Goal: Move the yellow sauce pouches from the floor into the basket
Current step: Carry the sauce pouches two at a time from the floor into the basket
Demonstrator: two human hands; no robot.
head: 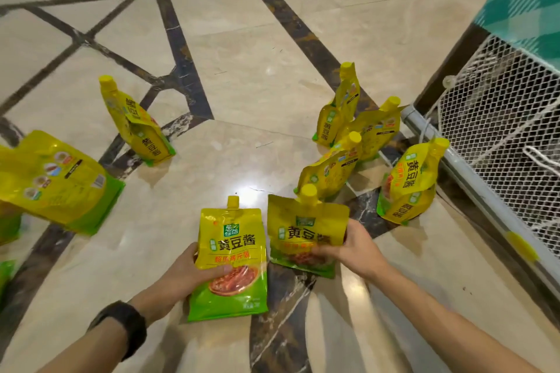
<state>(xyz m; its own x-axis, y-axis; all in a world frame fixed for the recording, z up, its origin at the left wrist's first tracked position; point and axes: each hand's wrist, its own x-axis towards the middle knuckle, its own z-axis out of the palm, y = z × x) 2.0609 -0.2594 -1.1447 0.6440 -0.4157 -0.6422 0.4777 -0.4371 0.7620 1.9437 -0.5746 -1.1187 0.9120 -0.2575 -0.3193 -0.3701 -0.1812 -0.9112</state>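
Observation:
My left hand (194, 275) grips a yellow sauce pouch (231, 251) by its left edge, thumb on the front, cap pointing away. Beside it, my right hand (348, 248) grips a second yellow pouch (303, 227) by its right side. Both pouches are low over the marble floor. Several more yellow pouches stand on the floor: one at the left (136, 127), one lying at the far left (54, 182), and a cluster at the right (339, 112) (330, 169) (409, 182). The white net basket (500, 118) stands at the right edge.
The basket's white frame bar (472, 185) runs diagonally along the floor close to the right-hand pouches. A green checked cloth (527, 0) hangs over the basket's top corner. Polished marble floor (242, 39) with dark inlay lines stretches ahead.

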